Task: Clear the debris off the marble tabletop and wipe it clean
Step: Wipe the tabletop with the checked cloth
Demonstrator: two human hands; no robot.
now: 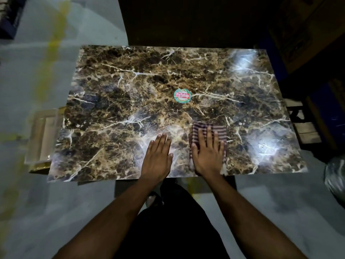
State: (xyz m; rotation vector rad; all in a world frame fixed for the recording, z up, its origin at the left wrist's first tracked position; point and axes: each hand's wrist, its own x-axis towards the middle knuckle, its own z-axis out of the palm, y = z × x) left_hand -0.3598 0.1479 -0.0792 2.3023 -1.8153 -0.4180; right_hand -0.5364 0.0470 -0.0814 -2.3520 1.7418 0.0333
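A brown marble tabletop [130, 86] with white veins fills the middle of the head view. A round teal and red sticker [182, 95] is stuck near its centre. A striped maroon and white cloth [218, 130] lies near the front edge. My right hand [208, 152] presses flat on that cloth, fingers spread. To its left, my left hand [157, 156] rests flat on the bare marble, fingers together, holding nothing. I see no loose debris on the surface.
A pale tray-like object [43, 135] sticks out from under the table's left side. Dark furniture [186, 21] stands behind the table. Wooden pieces [306, 129] and a crumpled plastic bag [336, 176] sit to the right. The floor is pale with yellow streaks.
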